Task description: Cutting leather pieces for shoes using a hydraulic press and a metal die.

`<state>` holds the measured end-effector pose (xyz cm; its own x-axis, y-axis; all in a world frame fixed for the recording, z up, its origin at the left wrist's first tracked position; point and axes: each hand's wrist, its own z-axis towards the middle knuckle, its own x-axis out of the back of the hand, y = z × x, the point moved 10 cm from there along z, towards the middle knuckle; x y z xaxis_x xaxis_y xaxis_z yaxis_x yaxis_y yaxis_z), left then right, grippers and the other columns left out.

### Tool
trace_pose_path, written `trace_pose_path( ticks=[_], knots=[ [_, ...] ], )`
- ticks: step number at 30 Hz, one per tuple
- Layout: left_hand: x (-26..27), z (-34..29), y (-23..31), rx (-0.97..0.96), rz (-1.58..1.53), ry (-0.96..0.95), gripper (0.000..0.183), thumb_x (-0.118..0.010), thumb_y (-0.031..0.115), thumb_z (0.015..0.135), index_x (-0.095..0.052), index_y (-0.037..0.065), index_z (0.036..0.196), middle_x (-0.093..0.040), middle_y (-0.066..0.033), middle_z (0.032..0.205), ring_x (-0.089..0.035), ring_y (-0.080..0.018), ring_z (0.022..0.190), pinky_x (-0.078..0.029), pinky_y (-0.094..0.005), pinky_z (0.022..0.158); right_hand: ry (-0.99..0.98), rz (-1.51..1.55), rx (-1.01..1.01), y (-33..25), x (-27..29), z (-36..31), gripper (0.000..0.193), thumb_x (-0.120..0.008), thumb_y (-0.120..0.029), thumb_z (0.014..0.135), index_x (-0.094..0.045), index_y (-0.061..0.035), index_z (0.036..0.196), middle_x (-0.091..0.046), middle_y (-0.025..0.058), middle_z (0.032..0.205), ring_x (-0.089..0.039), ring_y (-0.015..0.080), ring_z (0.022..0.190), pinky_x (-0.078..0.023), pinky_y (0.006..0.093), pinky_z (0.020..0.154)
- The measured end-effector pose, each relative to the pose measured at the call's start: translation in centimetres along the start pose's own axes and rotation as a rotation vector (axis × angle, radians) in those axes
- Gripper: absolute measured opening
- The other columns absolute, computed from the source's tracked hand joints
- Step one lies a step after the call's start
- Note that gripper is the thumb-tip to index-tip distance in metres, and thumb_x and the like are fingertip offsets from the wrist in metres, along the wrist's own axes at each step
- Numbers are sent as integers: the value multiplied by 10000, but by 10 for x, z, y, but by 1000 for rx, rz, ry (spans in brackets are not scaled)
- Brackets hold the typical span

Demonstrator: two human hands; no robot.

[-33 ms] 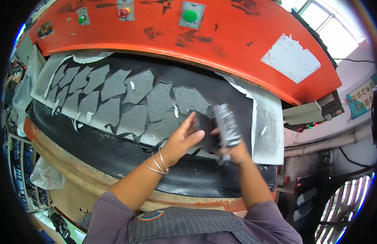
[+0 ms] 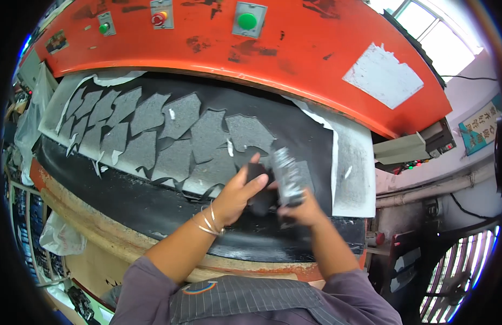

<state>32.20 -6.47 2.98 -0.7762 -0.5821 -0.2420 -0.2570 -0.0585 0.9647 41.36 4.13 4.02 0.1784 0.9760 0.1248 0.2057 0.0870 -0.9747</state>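
Observation:
My right hand grips a silvery, block-like metal tool with a dark lower edge, probably a cutting die; motion smears its outline. Close beside it, my left hand, with bangles at the wrist, has its thumb and fingers closed on a black piece of sheet material. Both hands are above a black sheet. Several grey angular cut-out shapes run across that sheet to the left, with thin black strips between them. Another grey patch shows right of the metal tool.
An orange machine beam spans the far side, bearing green buttons and a red one. Under the sheet lies a pale board. The rounded black front edge runs nearest me. White scraps lie on the sheet.
My right hand and the metal tool have moved left, nearer my left hand. The black piece now shows clearly at my left fingers, and a grey patch has appeared right of the tool.

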Motion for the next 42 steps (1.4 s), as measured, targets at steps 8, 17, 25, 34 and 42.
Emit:
trace_pose_path(
  ticks=[8, 17, 25, 34, 42],
  knots=[
    [55, -60, -35, 247, -307, 250, 224, -526, 150, 975, -590, -23, 1101, -648, -42, 964, -605, -105, 849, -501, -262, 790, 151, -397, 184, -28, 9, -3, 677, -910, -334, 561, -622, -114, 1133, -396, 290, 1323, -427, 407, 1227, -371, 448, 1024],
    [41, -49, 105, -416, 1060, 265, 430, -699, 222, 804, -585, -5, 1152, -588, -179, 1167, -532, -349, 1056, -397, -401, 944, 182, -1020, -88, -19, 128, 94, 543, -857, -334, 594, -680, -96, 1049, -382, 282, 1400, -335, 419, 1295, -335, 427, 1063],
    [-5, 30, 43, -382, 903, 42, 297, -652, 209, 824, -614, 45, 1069, -645, -139, 1054, -564, -325, 1047, -402, -413, 943, 83, -838, 166, -13, 125, 106, 743, -845, -217, 624, -538, -138, 1296, -393, 238, 1419, -348, 369, 1320, -314, 409, 1091],
    [-31, 89, 8, -437, 1055, 78, 300, -594, 116, 791, -527, 84, 1082, -564, -135, 1287, -449, -314, 1267, -272, -461, 1090, 308, -786, 140, 17, 158, 61, 819, -781, -173, 727, -374, -77, 1431, -466, 195, 1374, -443, 298, 1278, -329, 372, 1075],
    [-40, 99, -2, -376, 1094, -31, 281, -564, 141, 801, -520, 90, 1074, -521, -126, 1360, -357, -315, 1353, -164, -513, 1132, 344, -643, 122, 15, 162, 43, 770, -809, -212, 677, -474, -133, 1366, -549, 172, 1294, -520, 331, 1178, -381, 407, 1033]
  ],
)
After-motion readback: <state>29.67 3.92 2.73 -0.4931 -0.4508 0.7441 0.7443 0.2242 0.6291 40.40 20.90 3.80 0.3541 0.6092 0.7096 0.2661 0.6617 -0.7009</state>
